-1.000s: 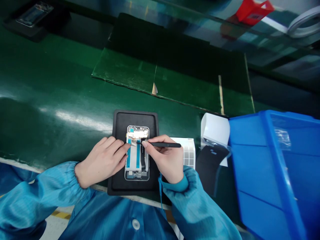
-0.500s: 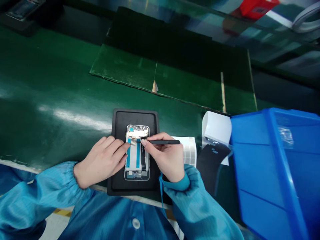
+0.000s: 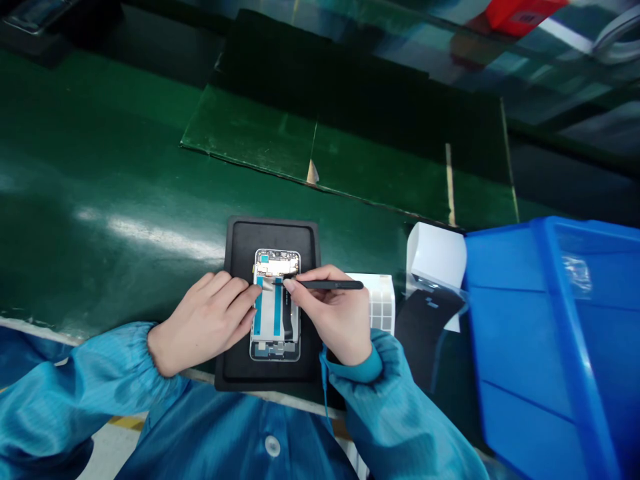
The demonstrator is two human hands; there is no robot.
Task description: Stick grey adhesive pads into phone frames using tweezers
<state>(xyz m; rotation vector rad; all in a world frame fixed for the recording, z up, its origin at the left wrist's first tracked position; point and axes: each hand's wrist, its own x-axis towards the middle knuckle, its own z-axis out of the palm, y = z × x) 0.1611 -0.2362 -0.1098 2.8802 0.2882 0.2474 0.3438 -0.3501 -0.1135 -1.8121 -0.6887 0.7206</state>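
Note:
An opened smartphone [image 3: 271,313] lies upright in a black tray [image 3: 235,373]. Its circuit board shows at the top, two blue strips run down the middle, and a black flex cable [image 3: 287,320] lies along the right side. My left hand [image 3: 207,323] is closed at the phone's left edge, its fingertips pressed against the frame near a small silvery tab [image 3: 268,283]. Black tweezers [image 3: 333,285] are pinched in my right hand [image 3: 343,317]. Their tips point left, over the phone just below the board; whether they grip the tab, I cannot tell.
Right of the tray lie a sheet of grey square labels [image 3: 383,303], a curled white sheet [image 3: 436,257] and a black sheet [image 3: 425,333]. A large blue bin [image 3: 520,333] stands at the far right. Behind is a green board [image 3: 370,180]; another device [image 3: 37,13] sits top left.
The whole view has shifted very slightly. Both hands, the tweezers and the phone keep practically the same places relative to one another.

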